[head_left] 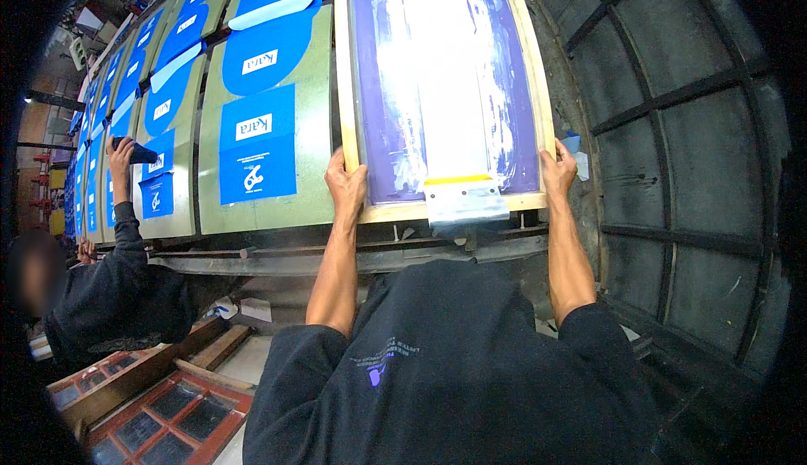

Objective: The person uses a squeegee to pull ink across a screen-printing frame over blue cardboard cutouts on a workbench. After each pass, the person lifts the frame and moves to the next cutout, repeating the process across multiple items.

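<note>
In the head view, a wooden-framed printing screen (pixel 382 141) has a purple face with white smears and a bright pale middle. My left hand (pixel 345 179) grips its lower left side, thumb on the frame. My right hand (pixel 557 171) grips the right side at a similar height. A yellow strip (pixel 458 180) and a metal plate (pixel 466 204) sit at the screen's bottom edge. To its left lie green boards (pixel 307 146) carrying blue printed panels (pixel 257 171) with white markings. What lies directly under the screen is hidden.
A co-worker (pixel 113 297) at left holds a dark object (pixel 145 155) over the boards. Dark gridded panels (pixel 698 171) stand on the right. A rail (pixel 218 266) runs below the boards. Red framed glass panels (pixel 181 427) lie at lower left.
</note>
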Demonstrator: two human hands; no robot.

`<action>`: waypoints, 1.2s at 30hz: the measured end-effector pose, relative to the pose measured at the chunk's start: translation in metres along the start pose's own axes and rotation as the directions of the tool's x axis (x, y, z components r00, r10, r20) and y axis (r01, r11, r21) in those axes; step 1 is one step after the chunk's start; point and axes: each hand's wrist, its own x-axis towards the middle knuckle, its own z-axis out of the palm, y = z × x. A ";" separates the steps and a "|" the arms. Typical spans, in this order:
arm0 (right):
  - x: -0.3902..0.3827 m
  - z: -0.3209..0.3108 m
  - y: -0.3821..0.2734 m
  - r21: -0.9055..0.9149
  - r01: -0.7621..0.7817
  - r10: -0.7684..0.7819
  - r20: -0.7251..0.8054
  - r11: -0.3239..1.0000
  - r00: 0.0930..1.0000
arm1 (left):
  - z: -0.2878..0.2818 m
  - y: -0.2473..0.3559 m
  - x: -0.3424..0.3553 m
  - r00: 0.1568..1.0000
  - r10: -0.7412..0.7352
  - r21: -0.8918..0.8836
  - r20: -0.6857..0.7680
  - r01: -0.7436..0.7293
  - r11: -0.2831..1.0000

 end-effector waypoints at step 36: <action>-0.106 0.019 -0.117 -0.082 0.720 -0.262 0.898 0.690 0.354 | 0.047 0.091 -0.081 0.473 0.285 0.237 0.833 -0.772 0.590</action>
